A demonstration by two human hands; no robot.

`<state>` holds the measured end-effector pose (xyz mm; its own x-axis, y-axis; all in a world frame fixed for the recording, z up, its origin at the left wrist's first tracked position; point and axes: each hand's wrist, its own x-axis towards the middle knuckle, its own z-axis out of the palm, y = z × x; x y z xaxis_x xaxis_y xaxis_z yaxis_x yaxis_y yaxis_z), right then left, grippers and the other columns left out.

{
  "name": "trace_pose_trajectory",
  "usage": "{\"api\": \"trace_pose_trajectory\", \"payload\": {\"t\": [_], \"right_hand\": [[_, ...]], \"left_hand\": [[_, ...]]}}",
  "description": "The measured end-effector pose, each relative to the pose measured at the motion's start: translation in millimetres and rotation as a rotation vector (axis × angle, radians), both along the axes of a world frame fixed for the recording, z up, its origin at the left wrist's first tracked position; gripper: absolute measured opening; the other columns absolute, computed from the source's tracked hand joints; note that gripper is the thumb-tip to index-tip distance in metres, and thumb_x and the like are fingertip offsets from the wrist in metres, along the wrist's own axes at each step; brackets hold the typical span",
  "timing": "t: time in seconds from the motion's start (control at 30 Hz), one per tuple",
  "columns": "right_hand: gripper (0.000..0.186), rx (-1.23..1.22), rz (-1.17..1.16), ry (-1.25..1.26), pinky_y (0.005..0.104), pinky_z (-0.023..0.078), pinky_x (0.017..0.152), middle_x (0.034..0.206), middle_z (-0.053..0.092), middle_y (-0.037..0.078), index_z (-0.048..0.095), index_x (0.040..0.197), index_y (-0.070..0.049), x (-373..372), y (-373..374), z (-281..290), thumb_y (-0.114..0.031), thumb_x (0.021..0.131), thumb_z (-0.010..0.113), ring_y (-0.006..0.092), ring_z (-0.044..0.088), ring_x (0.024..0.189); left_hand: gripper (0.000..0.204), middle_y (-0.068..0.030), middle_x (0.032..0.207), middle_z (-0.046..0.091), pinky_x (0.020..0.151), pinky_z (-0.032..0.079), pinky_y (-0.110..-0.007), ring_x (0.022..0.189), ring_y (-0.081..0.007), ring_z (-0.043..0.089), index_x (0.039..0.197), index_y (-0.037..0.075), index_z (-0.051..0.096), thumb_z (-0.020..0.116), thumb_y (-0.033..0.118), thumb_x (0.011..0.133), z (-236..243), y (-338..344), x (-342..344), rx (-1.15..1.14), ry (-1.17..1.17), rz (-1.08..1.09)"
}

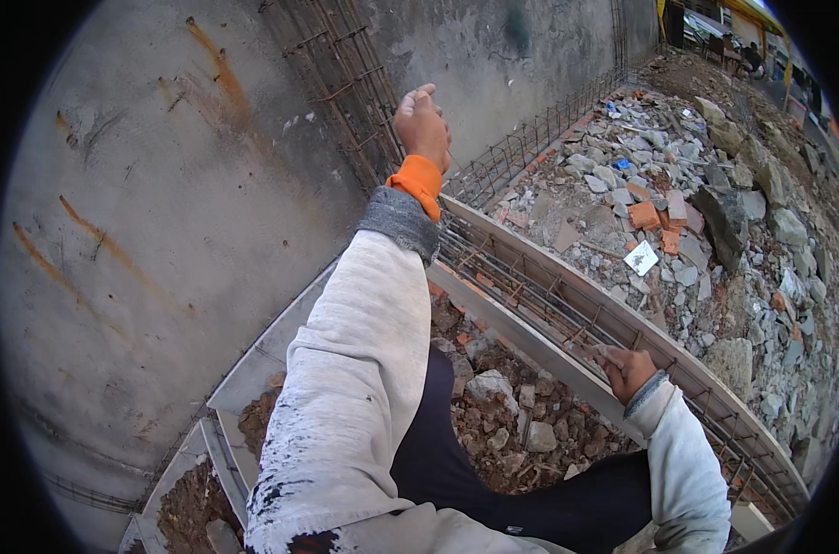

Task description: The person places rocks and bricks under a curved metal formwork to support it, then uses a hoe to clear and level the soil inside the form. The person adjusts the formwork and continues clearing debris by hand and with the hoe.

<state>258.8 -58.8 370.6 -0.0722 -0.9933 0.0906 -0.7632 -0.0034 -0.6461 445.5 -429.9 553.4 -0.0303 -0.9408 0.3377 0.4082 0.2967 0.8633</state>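
Note:
My left hand (423,126) is raised in front of the upright rebar column cage (331,78), its fingers curled in; what they hold, if anything, is hidden. An orange cuff (417,184) shows at that wrist. Lower right, my right hand (628,371) is at the long rebar beam cage (539,305), by the top edge of the near board (521,328). Its fingers are bent together, and I cannot make out anything between them. The cage lies between this board and the far board (613,309).
A grey wall (179,185) with rust streaks rises at left. Broken stone and brick rubble (659,212) covers the ground at right, with large rocks (729,360). Below me lie soil and stones (502,415) between my legs. More boards (276,337) run along the wall.

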Motion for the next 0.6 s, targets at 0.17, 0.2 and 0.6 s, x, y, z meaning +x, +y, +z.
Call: {"api": "trace_pose_trajectory", "payload": {"t": [0.17, 0.2, 0.6], "right_hand": [[0.019, -0.122, 0.100, -0.462, 0.0393, 0.053, 0.076, 0.090, 0.071, 0.020, 0.068, 0.097, 0.000, 32.2, 9.2, 56.9, -0.016, 0.095, 0.058, 0.0348, 0.069, 0.080], [0.021, -0.199, -0.052, -0.528, 0.0393, 0.053, 0.076, 0.088, 0.071, 0.019, 0.068, 0.095, 0.000, 27.1, 8.4, 60.5, -0.017, 0.096, 0.057, 0.0347, 0.069, 0.079], [0.024, -0.167, -0.155, -0.152, 0.0274, 0.045, 0.064, 0.081, 0.069, 0.012, 0.069, 0.095, 0.004, 27.3, -21.5, 90.5, -0.019, 0.091, 0.064, 0.0186, 0.061, 0.067]], "left_hand": [[0.030, 0.0027, 0.064, 0.040, 0.038, 0.029, -0.026, 0.046, -0.0079, 0.035, 0.107, 0.005, 0.056, 0.041, 0.030, 0.104, -33.0, -58.4, 68.2, 0.133, 0.069, 0.102], [0.029, 0.0025, 0.064, 0.041, 0.038, 0.029, -0.026, 0.045, -0.0086, 0.037, 0.106, 0.003, 0.058, 0.042, 0.026, 0.102, -42.6, -79.9, 81.2, 0.181, 0.167, 0.064], [0.028, -0.0058, 0.079, 0.059, 0.044, 0.034, -0.029, 0.051, -0.0104, 0.043, 0.122, -0.001, 0.054, 0.051, 0.011, 0.097, -194.0, -199.1, 188.9, 0.458, 0.446, 0.262]]}}
